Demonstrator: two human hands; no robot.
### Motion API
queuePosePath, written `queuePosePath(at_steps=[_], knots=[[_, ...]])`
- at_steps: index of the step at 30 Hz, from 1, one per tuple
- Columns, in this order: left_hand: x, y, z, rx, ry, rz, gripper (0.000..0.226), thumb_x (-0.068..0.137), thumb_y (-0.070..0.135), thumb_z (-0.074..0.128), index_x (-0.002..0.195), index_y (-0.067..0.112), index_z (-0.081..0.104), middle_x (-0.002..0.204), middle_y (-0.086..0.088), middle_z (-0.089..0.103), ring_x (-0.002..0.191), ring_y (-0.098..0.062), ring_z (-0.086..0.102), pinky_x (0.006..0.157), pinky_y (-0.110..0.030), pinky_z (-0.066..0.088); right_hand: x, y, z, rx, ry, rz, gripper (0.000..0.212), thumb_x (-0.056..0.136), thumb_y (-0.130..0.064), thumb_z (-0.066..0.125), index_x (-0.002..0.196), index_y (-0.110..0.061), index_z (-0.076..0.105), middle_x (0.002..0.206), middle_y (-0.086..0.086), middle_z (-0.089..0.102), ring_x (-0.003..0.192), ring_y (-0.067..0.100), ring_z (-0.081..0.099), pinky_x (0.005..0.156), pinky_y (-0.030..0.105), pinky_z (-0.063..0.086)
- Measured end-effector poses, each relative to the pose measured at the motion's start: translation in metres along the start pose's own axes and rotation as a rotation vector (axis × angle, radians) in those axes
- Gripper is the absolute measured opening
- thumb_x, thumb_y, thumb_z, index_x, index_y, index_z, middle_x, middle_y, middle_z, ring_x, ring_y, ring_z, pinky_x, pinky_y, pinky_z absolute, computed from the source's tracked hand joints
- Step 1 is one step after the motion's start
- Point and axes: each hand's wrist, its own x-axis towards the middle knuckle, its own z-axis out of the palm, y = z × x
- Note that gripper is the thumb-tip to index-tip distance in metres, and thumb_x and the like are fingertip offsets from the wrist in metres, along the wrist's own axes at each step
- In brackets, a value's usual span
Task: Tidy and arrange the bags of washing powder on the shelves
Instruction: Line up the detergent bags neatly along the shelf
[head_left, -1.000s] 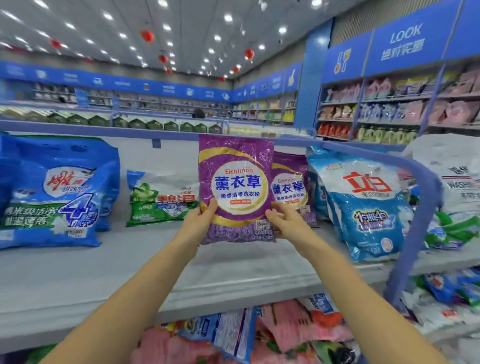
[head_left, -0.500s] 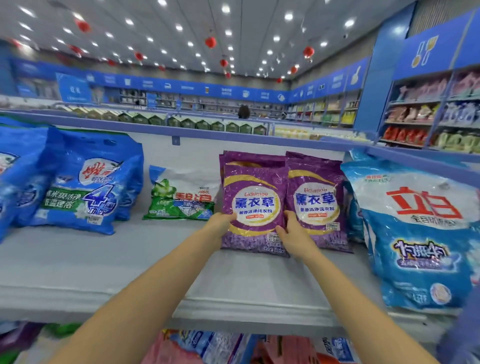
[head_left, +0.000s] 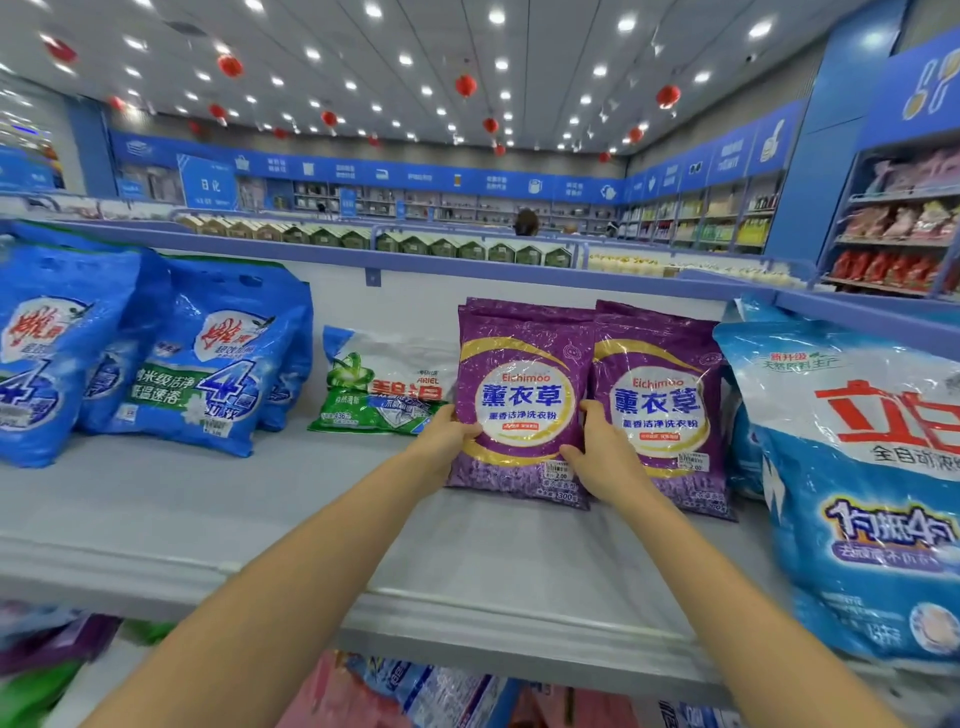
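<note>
A purple lavender washing powder bag (head_left: 522, 400) stands upright on the grey shelf (head_left: 218, 519), leaning on another purple bag behind it. My left hand (head_left: 447, 441) grips its lower left edge and my right hand (head_left: 602, 457) grips its lower right edge. A second purple bag (head_left: 665, 405) stands just to the right, touching it. A green and white bag (head_left: 379, 387) leans at the back to the left.
Two big blue bags (head_left: 208, 358) stand at the shelf's left. A large blue and white bag (head_left: 872, 467) stands at the right, close to my right arm. More bags lie on the shelf below (head_left: 415, 691). Store aisles and a person's head (head_left: 525, 221) show beyond.
The purple bag came down from mid-air onto the shelf beside the other purple bag. Both hands keep hold of its lower edges. My view has moved closer and to the left.
</note>
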Motion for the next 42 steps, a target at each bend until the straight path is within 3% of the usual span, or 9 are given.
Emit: queuePosePath(at_steps=[4, 8, 13, 17, 22, 25, 31, 34, 42], knots=[[-0.013, 0.014, -0.006, 0.092, 0.107, 0.093, 0.048, 0.092, 0.002, 0.055, 0.136, 0.008, 0.038, 0.099, -0.006, 0.059, 0.082, -0.015, 0.058, 0.052, -0.019, 0.049, -0.008, -0.013, -0.017, 0.003, 0.191, -0.078, 0.056, 0.090, -0.017, 0.061, 0.137, -0.011, 0.032, 0.129, 0.010, 0.052, 0.115, 0.027, 0.053, 0.091, 0.040, 0.047], [-0.043, 0.035, -0.043, 0.203, 0.184, 0.249, 0.046, 0.091, 0.013, 0.058, 0.135, 0.014, 0.044, 0.122, -0.006, 0.055, 0.105, -0.017, 0.053, 0.083, -0.027, 0.041, -0.025, -0.052, -0.027, 0.108, 0.303, -0.232, 0.034, 0.091, -0.023, 0.060, 0.122, -0.015, 0.050, 0.122, 0.003, 0.058, 0.107, 0.019, 0.057, 0.088, 0.041, 0.050], [-0.126, 0.054, -0.139, 0.210, 0.249, 0.495, 0.018, 0.091, 0.013, 0.059, 0.107, 0.022, 0.059, 0.108, 0.001, 0.065, 0.100, -0.014, 0.061, 0.088, -0.030, 0.047, -0.059, -0.124, -0.012, 0.434, 0.311, -0.441, 0.006, 0.089, -0.017, 0.061, 0.095, -0.017, 0.063, 0.088, -0.011, 0.065, 0.080, 0.000, 0.060, 0.069, 0.018, 0.049], [-0.222, 0.046, -0.249, 0.196, 0.381, 0.575, 0.014, 0.090, 0.009, 0.056, 0.092, 0.020, 0.064, 0.085, 0.005, 0.073, 0.083, -0.011, 0.069, 0.075, -0.021, 0.054, -0.102, -0.187, 0.019, 0.712, 0.165, -0.570, 0.010, 0.089, -0.016, 0.062, 0.089, -0.026, 0.061, 0.081, -0.008, 0.067, 0.072, 0.000, 0.063, 0.064, 0.007, 0.046], [-0.381, 0.005, -0.393, 0.110, 0.704, 0.530, 0.019, 0.078, 0.022, 0.053, 0.090, 0.013, 0.065, 0.076, -0.001, 0.074, 0.069, -0.013, 0.070, 0.066, -0.019, 0.056, -0.165, -0.251, 0.080, 1.015, -0.055, -0.595, 0.023, 0.081, -0.051, 0.062, 0.092, -0.032, 0.062, 0.078, -0.006, 0.068, 0.064, 0.012, 0.062, 0.064, 0.021, 0.053], [-0.475, -0.027, -0.457, 0.075, 0.927, 0.502, 0.020, 0.078, 0.023, 0.052, 0.088, 0.015, 0.067, 0.073, 0.001, 0.072, 0.067, -0.010, 0.068, 0.065, -0.017, 0.055, -0.208, -0.297, 0.142, 1.091, -0.203, -0.545, 0.034, 0.077, -0.063, 0.058, 0.087, -0.031, 0.065, 0.067, -0.007, 0.064, 0.057, 0.008, 0.056, 0.056, 0.016, 0.049], [-0.614, -0.087, -0.541, 0.037, 1.350, 0.484, 0.035, 0.094, 0.009, 0.044, 0.072, 0.018, 0.070, 0.063, 0.008, 0.067, 0.057, -0.004, 0.062, 0.057, -0.013, 0.052, -0.315, -0.409, 0.274, 1.128, -0.544, -0.583, 0.019, 0.089, -0.032, 0.051, 0.077, -0.026, 0.064, 0.056, -0.001, 0.053, 0.050, 0.007, 0.045, 0.050, 0.015, 0.040], [-0.657, -0.107, -0.572, 0.072, 1.514, 0.450, 0.028, 0.096, 0.004, 0.044, 0.077, 0.016, 0.061, 0.060, 0.010, 0.065, 0.054, 0.000, 0.057, 0.054, -0.009, 0.047, -0.354, -0.461, 0.316, 1.155, -0.679, -0.531, 0.020, 0.085, -0.032, 0.049, 0.075, -0.029, 0.066, 0.056, -0.005, 0.054, 0.049, 0.004, 0.045, 0.048, 0.013, 0.039], [-0.708, -0.143, -0.667, 0.045, 1.690, 0.240, 0.042, 0.096, 0.012, 0.048, 0.067, 0.033, 0.071, 0.057, 0.011, 0.062, 0.052, 0.001, 0.055, 0.050, -0.009, 0.042, -0.398, -0.566, 0.417, 1.090, -0.891, -0.492, 0.028, 0.086, -0.046, 0.047, 0.077, -0.026, 0.065, 0.060, -0.004, 0.057, 0.050, 0.008, 0.049, 0.049, 0.014, 0.043]])
